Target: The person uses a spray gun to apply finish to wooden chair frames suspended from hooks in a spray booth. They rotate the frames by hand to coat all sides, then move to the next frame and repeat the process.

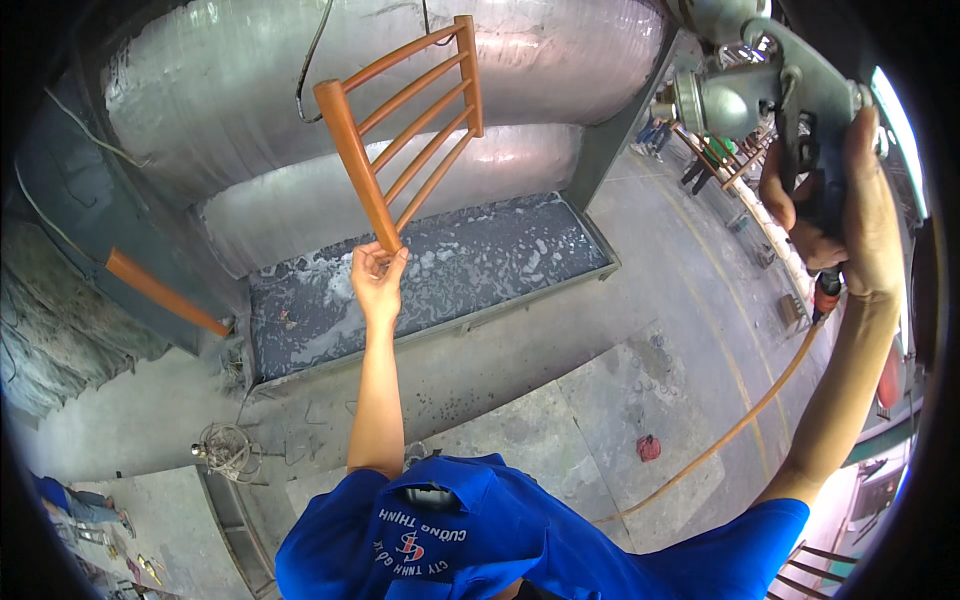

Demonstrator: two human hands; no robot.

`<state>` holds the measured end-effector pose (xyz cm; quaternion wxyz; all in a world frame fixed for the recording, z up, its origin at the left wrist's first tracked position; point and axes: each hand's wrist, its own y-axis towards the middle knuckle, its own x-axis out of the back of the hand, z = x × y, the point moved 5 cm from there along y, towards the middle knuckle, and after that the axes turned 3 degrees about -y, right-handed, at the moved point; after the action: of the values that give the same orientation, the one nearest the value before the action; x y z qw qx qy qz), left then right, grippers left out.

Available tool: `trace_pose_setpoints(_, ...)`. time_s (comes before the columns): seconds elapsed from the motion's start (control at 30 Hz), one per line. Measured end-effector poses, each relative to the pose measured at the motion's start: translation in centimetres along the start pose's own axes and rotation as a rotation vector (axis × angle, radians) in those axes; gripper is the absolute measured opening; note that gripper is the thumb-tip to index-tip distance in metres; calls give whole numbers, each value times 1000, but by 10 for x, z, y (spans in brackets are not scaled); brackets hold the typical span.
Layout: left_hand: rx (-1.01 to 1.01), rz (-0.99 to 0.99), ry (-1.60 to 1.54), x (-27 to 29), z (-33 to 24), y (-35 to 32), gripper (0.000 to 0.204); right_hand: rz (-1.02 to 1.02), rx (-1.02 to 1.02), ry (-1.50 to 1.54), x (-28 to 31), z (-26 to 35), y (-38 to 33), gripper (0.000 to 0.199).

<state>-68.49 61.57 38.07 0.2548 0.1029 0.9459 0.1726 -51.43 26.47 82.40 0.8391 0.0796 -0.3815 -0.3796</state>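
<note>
An orange-brown wooden chair back (358,158), with two posts and several slim rungs, is up ahead of me, tilted. My left hand (378,285) pinches the lower end of its near post between thumb and fingers. Raised at the upper right, my right hand (868,205) is wrapped round the handle of a spray gun (728,106) with a round metal cup. An orange hose (765,405) runs from the fitting under its grip down to the floor. The gun's nozzle end is hard to make out.
Beyond the chair back stands a curved metal booth wall (250,70) over a trough (450,330) of dark, foamy water. Dark cables (303,80) hang above. A wooden piece (165,290) leans at the left, near coiled wire (230,450). A red bundle (648,447) lies on the floor. People are farther off.
</note>
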Motion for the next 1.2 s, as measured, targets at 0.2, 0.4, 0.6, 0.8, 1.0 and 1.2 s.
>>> trace_pose_setpoints(0.2, -8, 5, 3, -1, 2, 3, 33, -105, -7, -256, 8, 50, 25, 64)
trace_pose_setpoints(0.4, -34, -7, 3, -6, 2, 2, 35, -196, -18, -445, 6, 111, 25, 52)
trace_pose_setpoints(0.6, -65, -10, 28, -10, 4, 1, 36, -3, 168, -115, 15, 44, 42, 74)
trace_pose_setpoints(0.8, -62, -28, 11, -9, 6, -2, 38, -133, 91, 158, -16, -15, -26, 89)
trace_pose_setpoints(1.0, -89, -44, 54, -9, 5, -7, 40, -280, 97, 234, -59, -106, -79, 81)
trace_pose_setpoints(1.2, -315, -139, 423, 14, -97, 11, 38, -221, 2, 415, -63, -168, -139, 98)
